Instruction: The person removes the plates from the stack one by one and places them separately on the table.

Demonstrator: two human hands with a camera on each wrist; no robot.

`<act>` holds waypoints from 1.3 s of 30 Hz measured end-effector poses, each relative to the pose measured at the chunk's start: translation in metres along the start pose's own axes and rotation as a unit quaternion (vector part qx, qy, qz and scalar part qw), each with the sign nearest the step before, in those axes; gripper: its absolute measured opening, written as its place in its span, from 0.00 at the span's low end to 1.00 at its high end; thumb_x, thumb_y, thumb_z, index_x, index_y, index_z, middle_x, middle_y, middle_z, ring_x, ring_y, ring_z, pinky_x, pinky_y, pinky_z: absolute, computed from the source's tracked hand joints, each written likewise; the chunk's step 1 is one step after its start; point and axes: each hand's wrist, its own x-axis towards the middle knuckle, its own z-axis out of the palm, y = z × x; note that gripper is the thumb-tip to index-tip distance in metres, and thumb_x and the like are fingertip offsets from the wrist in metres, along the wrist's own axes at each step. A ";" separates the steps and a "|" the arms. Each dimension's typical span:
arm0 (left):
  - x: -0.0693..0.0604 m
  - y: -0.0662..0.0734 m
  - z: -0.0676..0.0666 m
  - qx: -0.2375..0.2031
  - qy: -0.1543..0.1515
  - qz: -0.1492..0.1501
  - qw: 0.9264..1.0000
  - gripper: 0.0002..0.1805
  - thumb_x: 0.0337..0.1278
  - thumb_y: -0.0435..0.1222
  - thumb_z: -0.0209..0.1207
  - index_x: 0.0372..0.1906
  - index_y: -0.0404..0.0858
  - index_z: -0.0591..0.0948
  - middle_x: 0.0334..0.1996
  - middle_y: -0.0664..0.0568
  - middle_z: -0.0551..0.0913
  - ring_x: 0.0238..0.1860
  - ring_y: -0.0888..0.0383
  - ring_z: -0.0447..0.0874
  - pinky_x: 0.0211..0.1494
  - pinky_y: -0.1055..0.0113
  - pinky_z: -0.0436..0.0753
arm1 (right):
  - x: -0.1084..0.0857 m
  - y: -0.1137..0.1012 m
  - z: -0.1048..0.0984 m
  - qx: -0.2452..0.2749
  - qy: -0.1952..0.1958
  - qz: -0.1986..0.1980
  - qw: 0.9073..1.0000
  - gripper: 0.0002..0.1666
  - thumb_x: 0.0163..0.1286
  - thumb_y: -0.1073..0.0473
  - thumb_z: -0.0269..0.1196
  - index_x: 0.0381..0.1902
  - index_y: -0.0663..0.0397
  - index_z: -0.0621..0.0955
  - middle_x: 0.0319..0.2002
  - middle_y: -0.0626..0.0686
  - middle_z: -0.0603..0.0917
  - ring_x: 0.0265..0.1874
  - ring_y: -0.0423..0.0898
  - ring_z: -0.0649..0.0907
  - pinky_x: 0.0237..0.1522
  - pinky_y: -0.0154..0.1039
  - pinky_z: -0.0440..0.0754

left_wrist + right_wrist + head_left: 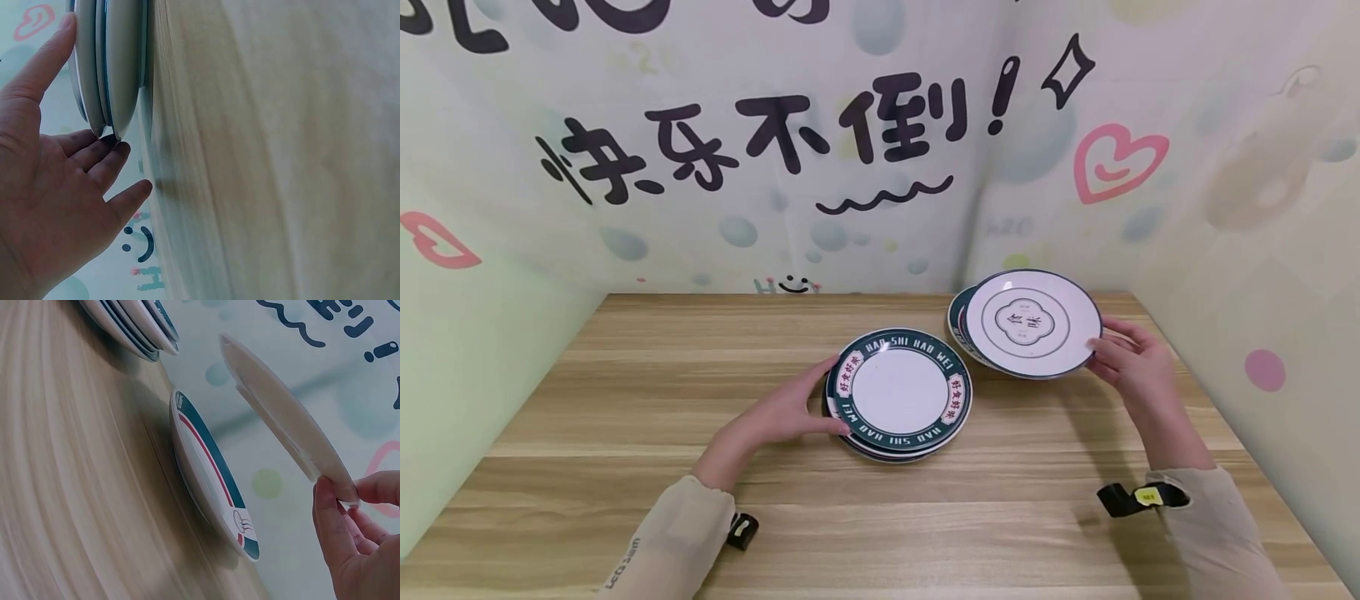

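A white plate (1028, 323) with a dark blue rim and a printed centre emblem hangs tilted at the right, its edge pinched between the thumb and fingers of my right hand (1138, 358). Under it, a green-rimmed plate (215, 481) lies on the table, partly covered in the head view; the right wrist view shows a gap between them. My left hand (782, 408) spreads thumb and fingers against the left edge of a plate stack (898, 387). The top plate there has a green lettered band. In the left wrist view, the fingers (109, 162) touch the stacked rims (119, 69).
The plates are on a wood-grain table (685, 358). A printed cloth wall (715, 242) with black lettering rises behind the table, and pale walls close in both sides. Black straps with small devices (1142, 498) sit on both sleeves.
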 end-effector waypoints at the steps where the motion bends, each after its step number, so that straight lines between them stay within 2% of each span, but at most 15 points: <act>1: 0.000 0.000 0.000 0.000 0.000 0.000 1.000 0.63 0.44 0.58 0.73 0.80 0.42 0.51 0.79 0.41 0.55 0.79 0.39 0.53 0.79 0.41 0.59 | 0.000 0.000 -0.001 0.006 0.000 -0.001 1.000 0.18 0.66 0.71 0.65 0.49 0.49 0.76 0.29 0.44 0.86 0.26 0.38 0.87 0.33 0.30 0.88; 7: 0.000 0.001 0.000 -0.003 -0.001 -0.005 1.000 0.63 0.43 0.59 0.73 0.80 0.43 0.51 0.79 0.42 0.55 0.79 0.39 0.53 0.79 0.42 0.59 | 0.001 0.000 -0.004 0.030 0.005 -0.004 1.000 0.16 0.65 0.72 0.65 0.45 0.48 0.79 0.28 0.46 0.86 0.26 0.39 0.87 0.32 0.32 0.89; 29: 0.001 0.001 0.000 0.007 -0.002 -0.007 1.000 0.63 0.43 0.60 0.73 0.80 0.43 0.51 0.79 0.43 0.54 0.79 0.40 0.53 0.79 0.43 0.60 | 0.002 -0.001 -0.022 0.085 0.007 0.007 0.996 0.15 0.65 0.75 0.63 0.43 0.50 0.80 0.28 0.48 0.88 0.25 0.42 0.88 0.32 0.34 0.89; 39: 0.000 0.001 0.000 0.005 -0.001 -0.011 1.000 0.63 0.43 0.60 0.73 0.80 0.44 0.51 0.79 0.43 0.54 0.79 0.40 0.53 0.79 0.42 0.60 | 0.003 -0.001 -0.028 0.071 0.035 0.014 0.997 0.16 0.64 0.74 0.65 0.43 0.48 0.80 0.27 0.47 0.88 0.24 0.42 0.88 0.30 0.34 0.89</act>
